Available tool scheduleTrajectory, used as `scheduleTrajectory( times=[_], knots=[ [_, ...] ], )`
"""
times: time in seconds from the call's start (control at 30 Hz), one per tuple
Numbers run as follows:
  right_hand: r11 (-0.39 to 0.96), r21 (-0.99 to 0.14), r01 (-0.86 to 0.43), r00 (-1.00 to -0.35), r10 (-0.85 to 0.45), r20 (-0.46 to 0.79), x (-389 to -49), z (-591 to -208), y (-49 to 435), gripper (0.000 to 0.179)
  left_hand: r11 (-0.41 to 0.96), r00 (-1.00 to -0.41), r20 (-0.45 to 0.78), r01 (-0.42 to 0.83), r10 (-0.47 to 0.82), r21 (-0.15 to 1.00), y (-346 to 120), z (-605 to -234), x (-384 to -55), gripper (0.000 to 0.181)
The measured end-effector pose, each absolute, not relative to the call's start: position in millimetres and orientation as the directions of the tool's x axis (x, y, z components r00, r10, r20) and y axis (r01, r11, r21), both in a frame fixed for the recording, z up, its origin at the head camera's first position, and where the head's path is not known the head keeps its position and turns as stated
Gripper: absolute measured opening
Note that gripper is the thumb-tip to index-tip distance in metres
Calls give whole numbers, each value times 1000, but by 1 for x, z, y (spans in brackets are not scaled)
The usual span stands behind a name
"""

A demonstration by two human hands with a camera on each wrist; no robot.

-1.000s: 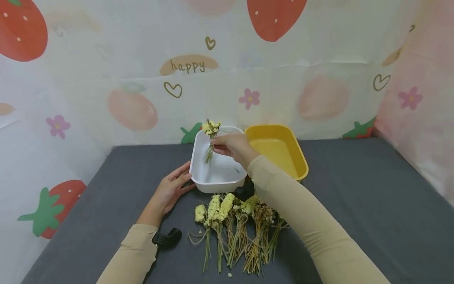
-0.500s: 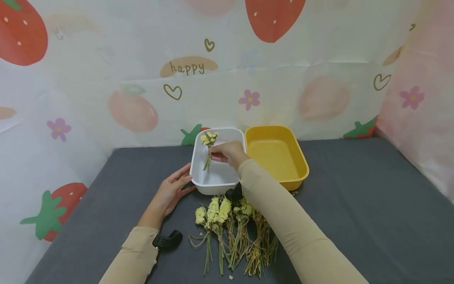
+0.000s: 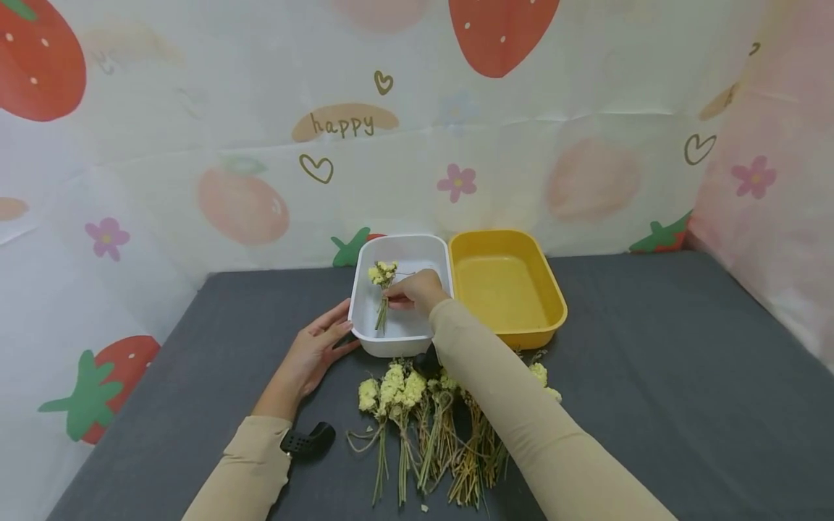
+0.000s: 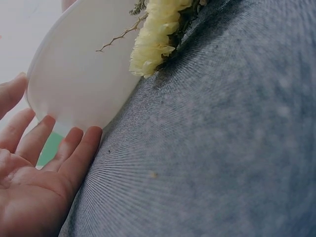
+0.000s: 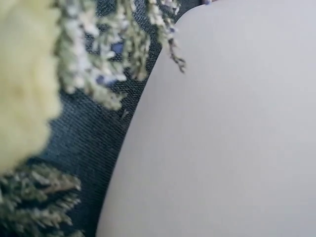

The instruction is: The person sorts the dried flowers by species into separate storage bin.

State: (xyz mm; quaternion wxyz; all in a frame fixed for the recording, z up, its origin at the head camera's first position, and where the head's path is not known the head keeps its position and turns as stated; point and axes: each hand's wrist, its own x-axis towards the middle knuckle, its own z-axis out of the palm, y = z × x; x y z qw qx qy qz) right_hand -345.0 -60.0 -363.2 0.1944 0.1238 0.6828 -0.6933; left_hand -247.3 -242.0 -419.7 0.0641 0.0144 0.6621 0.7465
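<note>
My right hand (image 3: 418, 291) pinches a small bunch of dried flowers (image 3: 382, 273) by its stems, low inside the white plastic tub (image 3: 391, 349). Pale yellow heads point up and away, stems toward me. With fingers extended, my left hand (image 3: 315, 351) touches the tub's left side near its front corner. In the left wrist view those fingertips (image 4: 91, 136) lie against the tub's outer wall (image 4: 74, 74). The right wrist view holds only the tub wall (image 5: 212, 138) and blurred flower heads (image 5: 24, 84); the right hand is outside it.
A yellow tub (image 3: 504, 282) stands against the white one's right side. Several tied bunches of dried flowers (image 3: 400, 394) lie in a row in front, partly under my right forearm. Grey cloth (image 3: 664, 376) covers the table, and a printed curtain (image 3: 417, 174) hangs behind.
My right hand has lowered the small bunch deeper into the white tub and come a little toward me. My left hand has stayed against the tub's side.
</note>
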Motion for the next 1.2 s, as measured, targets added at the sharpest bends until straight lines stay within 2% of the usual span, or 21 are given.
scheduleTrajectory(
  times=[0.13, 0.7, 1.07, 1.2],
  knots=[
    [49, -890, 453, -887, -81, -455, -345, -368, -58, 36, -114, -992, -64, -77, 113, 991, -241, -420, -248, 57],
    [70, -872, 485, -869, -78, -489, -348, -376, -57, 38, -112, -991, -64, -77, 117, 991, -242, -421, -250, 57],
    [100, -864, 493, -859, -101, -501, -357, -379, -54, 19, -114, -991, -77, -89, 106, 989, -241, -420, -248, 58],
    [95, -861, 500, -853, -119, -508, -355, -374, -53, 21, -114, -991, -79, -90, 104, 989, -242, -419, -249, 58]
  ],
)
